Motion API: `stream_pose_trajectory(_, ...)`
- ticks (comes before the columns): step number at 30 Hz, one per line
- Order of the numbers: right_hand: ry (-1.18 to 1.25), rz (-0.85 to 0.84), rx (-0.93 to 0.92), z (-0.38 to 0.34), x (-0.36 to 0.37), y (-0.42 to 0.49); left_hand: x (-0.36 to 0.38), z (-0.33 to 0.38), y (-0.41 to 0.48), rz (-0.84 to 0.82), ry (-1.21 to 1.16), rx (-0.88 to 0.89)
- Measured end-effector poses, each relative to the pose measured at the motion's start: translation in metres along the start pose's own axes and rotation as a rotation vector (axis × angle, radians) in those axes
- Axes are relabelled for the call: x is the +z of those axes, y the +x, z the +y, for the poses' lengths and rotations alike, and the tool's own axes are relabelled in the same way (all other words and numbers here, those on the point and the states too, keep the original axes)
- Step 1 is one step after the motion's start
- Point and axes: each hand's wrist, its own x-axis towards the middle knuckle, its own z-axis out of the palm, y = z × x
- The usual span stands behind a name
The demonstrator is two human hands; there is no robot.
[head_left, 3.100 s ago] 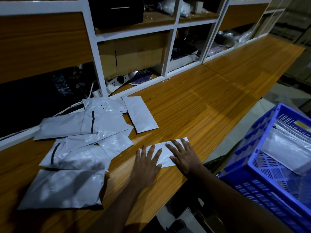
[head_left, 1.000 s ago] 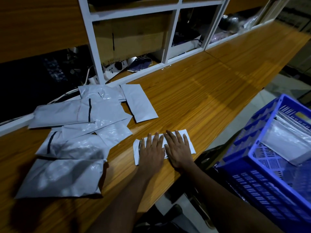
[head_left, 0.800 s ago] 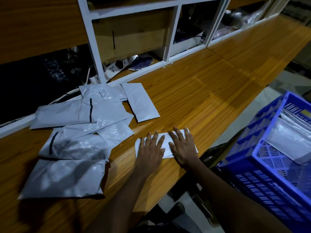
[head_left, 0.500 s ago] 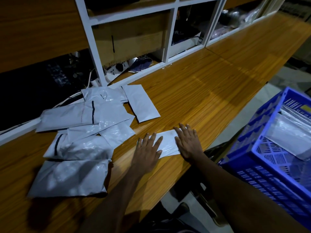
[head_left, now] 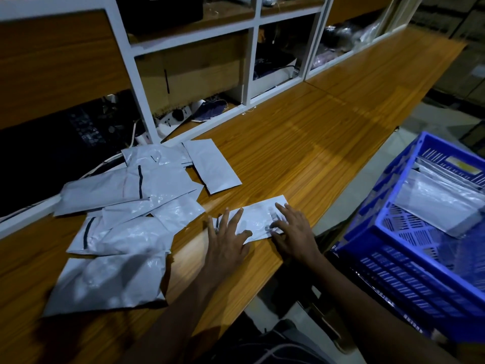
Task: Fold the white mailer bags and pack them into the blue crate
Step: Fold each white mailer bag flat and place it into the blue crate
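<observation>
On my far left, a loose heap of white glossy plastic mailer bags [head_left: 123,227] lies on the long orange-brown wooden bench top [head_left: 328,143], the bags overlapping one another. The biggest, crumpled one [head_left: 105,282] sits nearest to me, and two others in the heap show a dark strip across them. At the heap's right edge, a single flat white mailer [head_left: 212,166] angles away toward the white-framed shelving unit [head_left: 249,61] at the back of the bench. A white power strip [head_left: 174,118] rests on its lowest ledge. Near the bench's front edge, my left hand [head_left: 227,245] lies palm down with the fingers fanned wide. Its fingertips press onto the left end of the small folded white mailer bag [head_left: 258,219], which lies flat on the wood, apart from the heap. My right hand [head_left: 294,237] lies flat on that bag's right end, fingers straight and spread, so the bag is pinned between my two hands and only its middle and far edge show. To my right, off the bench and lower down, stands the blue slotted plastic crate [head_left: 406,282]. It is open at the top, with pale plastic bags [head_left: 441,203] lying inside against its far side.
</observation>
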Motion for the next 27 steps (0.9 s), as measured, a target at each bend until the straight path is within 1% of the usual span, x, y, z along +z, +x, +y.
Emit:
stream_pose_trajectory(6, -0.092, -0.055, 0.019, 0.007, 0.003, -0.006, 0.002, 0.012, 0.009, 0.031, 0.041, 0.002)
stream_pose_trajectory(15, -0.187, -0.018, -0.029, 0.006, 0.008, 0.0, 0.004, 0.021, 0.018, 0.036, 0.103, -0.051)
stream_pose_trajectory(19, -0.15, 0.077, -0.028, 0.011, -0.001, 0.016, -0.005, 0.021, 0.032, 0.092, 0.169, -0.042)
stream_pose_trajectory(22, -0.132, 0.117, -0.024, 0.017, -0.015, 0.036, -0.015, 0.02, 0.057, 0.149, 0.205, -0.012)
stream_pose_trajectory(27, -0.163, 0.073, 0.026, 0.025, -0.045, 0.071, -0.044, 0.024, 0.103, 0.206, 0.239, -0.002)
